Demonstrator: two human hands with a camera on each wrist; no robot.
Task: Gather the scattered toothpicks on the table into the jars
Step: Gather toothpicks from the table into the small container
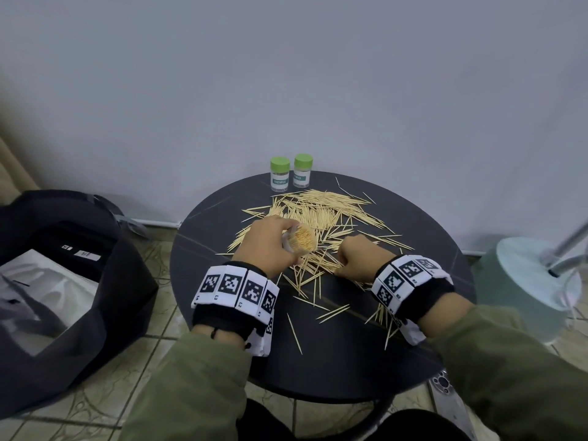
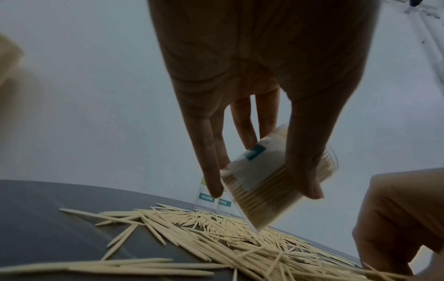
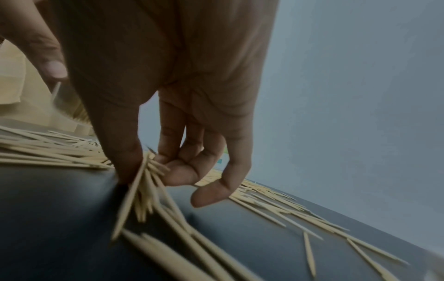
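Loose wooden toothpicks [image 1: 321, 214] lie scattered over the round dark table [image 1: 343, 354]. My left hand [image 1: 270, 243] holds a clear open jar [image 1: 300, 239] tilted on its side above the pile, packed with toothpicks; in the left wrist view the jar [image 2: 266, 182] sits between thumb and fingers. My right hand [image 1: 356, 257] is down on the table, pinching a small bunch of toothpicks [image 3: 144, 182] between thumb and fingertips. Two closed jars with green lids [image 1: 280, 174] [image 1: 302, 170] stand at the table's far edge by the wall.
A dark open bag [image 1: 63, 281] with white contents sits on the tiled floor at left. A pale green lamp base [image 1: 525, 288] stands at right. A grey wall rises right behind the table. The near part of the tabletop holds only a few stray toothpicks [image 1: 294, 334].
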